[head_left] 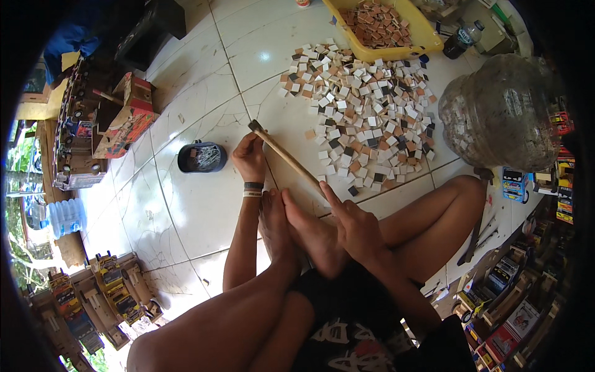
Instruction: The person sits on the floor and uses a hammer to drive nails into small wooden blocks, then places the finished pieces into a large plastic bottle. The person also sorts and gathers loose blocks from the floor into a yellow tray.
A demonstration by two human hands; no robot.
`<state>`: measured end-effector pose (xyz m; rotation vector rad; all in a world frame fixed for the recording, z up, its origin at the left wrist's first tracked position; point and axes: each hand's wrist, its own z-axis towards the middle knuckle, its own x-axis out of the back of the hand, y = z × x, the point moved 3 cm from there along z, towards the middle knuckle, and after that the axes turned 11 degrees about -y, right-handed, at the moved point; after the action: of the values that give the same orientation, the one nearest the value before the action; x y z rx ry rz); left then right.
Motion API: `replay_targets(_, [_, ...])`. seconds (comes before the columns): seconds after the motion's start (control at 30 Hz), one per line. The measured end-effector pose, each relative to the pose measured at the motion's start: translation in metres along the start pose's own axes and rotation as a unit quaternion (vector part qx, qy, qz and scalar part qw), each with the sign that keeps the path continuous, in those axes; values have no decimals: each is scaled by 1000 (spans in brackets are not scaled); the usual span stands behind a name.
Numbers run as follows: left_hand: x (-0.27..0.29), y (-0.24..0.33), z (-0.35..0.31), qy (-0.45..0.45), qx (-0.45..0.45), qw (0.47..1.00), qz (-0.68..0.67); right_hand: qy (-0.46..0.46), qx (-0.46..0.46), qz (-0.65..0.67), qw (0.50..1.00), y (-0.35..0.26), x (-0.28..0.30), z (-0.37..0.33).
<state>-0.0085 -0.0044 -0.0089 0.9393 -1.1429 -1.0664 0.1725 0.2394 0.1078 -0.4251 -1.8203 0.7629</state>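
Note:
My right hand [356, 228] is closed round the end of a hammer's wooden handle [291, 160], its index finger laid along the wood. The dark hammer head [254, 126] is at my left hand's [250, 160] fingertips, near the floor in front of my feet. My left fingers are pinched together beside the head; what they hold is hidden. A small dark oval tin [185, 162] with loose nails [204, 157] stands to the left. To the right spreads a pile of small square pieces [372, 118] in white, brown and black.
A yellow basin [426, 48] of brown pieces is beyond the pile. A big clear jug [496, 111] stands at right, with a dark bottle [463, 39] behind it. Wooden toy trucks [111, 291] line the lower left; others stand at far left and right.

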Motion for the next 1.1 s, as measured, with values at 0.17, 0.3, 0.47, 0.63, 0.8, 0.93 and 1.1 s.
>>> replay_targets(0.17, [-1,0,-1,-2,-22,1000,4,-1,20,8,1000,3,1,-2])
replay_targets(0.3, [-1,-1,-2,14,-7,1000,9,40,45,18,998,4,-3,1])
replay_targets(0.47, [0,-7,1,18,-6,1000,14,25,20,-15,999,11,-10,6])
replay_targets(0.63, [-1,-6,-1,18,-26,999,12,86,81,14,993,6,-14,2])
replay_targets(0.8, [0,-7,-1,32,-32,998,48,18,6,-47,999,11,-14,5])
replay_targets(0.93, [0,-18,-1,32,-14,999,31,46,30,-6,998,7,-13,1])
replay_targets(1.1, [2,-26,-1,26,37,998,44,37,42,-3,998,7,-16,4])
